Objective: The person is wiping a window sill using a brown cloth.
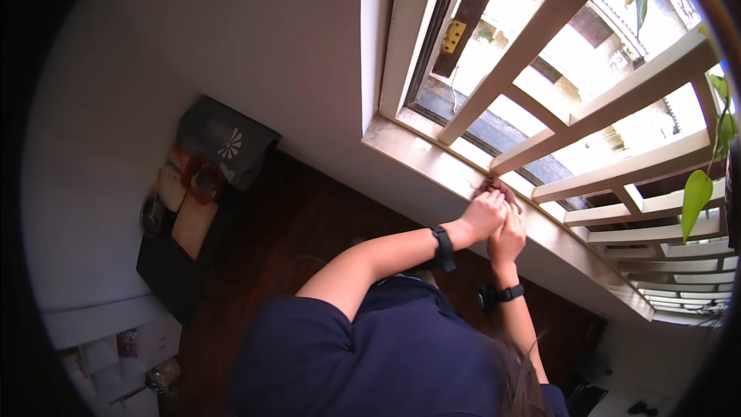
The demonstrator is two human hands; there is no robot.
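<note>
A brown cloth (505,190), bunched and partly hidden by fingers, is on the pale window sill (414,143) near the foot of a window bar. My left hand (485,217) is closed over the cloth, its fingers bent. Close against it on the right, my right hand (507,238) also grips the cloth from the near side. The fingers overlap, so the exact hold of each is hard to make out. Both wrists wear a black strap (443,248).
White window bars (524,29) rise behind the sill. Green leaves (697,202) hang at the right. At the left stand a dark grey bag (228,138) with a printed logo, a brown board (195,226) and a white shelf unit (110,353). The floor (255,289) is dark wood.
</note>
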